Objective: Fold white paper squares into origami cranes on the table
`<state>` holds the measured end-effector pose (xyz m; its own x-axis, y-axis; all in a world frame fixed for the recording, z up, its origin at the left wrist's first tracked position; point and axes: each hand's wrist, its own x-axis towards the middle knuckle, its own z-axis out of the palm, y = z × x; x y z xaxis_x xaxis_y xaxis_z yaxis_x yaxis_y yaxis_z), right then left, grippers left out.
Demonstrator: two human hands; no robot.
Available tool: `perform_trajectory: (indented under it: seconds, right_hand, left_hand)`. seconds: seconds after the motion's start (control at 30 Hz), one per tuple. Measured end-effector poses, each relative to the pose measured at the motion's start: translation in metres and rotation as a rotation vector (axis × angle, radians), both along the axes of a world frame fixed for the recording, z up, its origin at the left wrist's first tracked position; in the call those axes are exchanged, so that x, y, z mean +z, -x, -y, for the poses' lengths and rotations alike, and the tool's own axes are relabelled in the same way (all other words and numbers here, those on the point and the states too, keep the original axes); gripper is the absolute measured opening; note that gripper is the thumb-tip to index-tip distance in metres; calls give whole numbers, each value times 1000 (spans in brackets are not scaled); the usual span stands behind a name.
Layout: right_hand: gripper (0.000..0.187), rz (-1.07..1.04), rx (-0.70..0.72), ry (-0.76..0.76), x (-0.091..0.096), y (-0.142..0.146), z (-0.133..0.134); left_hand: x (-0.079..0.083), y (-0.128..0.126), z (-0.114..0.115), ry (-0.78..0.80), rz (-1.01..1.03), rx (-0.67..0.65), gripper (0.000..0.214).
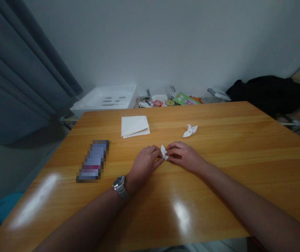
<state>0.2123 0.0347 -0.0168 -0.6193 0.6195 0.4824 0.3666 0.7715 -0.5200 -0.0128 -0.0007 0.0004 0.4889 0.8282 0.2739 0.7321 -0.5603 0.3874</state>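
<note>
A small piece of folded white paper is pinched between my two hands, just above the middle of the wooden table. My left hand grips its left side with thumb and fingers; a metal watch circles that wrist. From the other side, my right hand holds the paper's right edge between its fingertips. Part of the paper is hidden behind the fingers. Beyond my right hand lies a finished-looking white paper crane, touched by neither hand.
Loose sheets of lined paper lie farther back on the wooden table. At left is a phone, blurred out by pixels. Behind the table's far edge stand a white tray, a green booklet and a black cloth.
</note>
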Motion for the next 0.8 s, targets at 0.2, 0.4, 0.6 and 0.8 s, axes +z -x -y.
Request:
perform_trajectory:
  seconds: [0.2, 0.4, 0.6, 0.8]
  right_hand:
    - [13, 127, 19, -29, 0, -3, 1]
    - [16, 255, 13, -145, 5, -6, 4]
    - [19, 326, 19, -215, 5, -6, 4]
    - [23, 302, 39, -193, 6, -6, 5]
  left_hand:
    - [1, -1, 0, -36, -61, -10, 14]
    - [3, -1, 0, -42, -105, -16, 13]
    - [5, 3, -1, -76, -142, -62, 13]
    - [3, 7, -1, -75, -119, -95, 16]
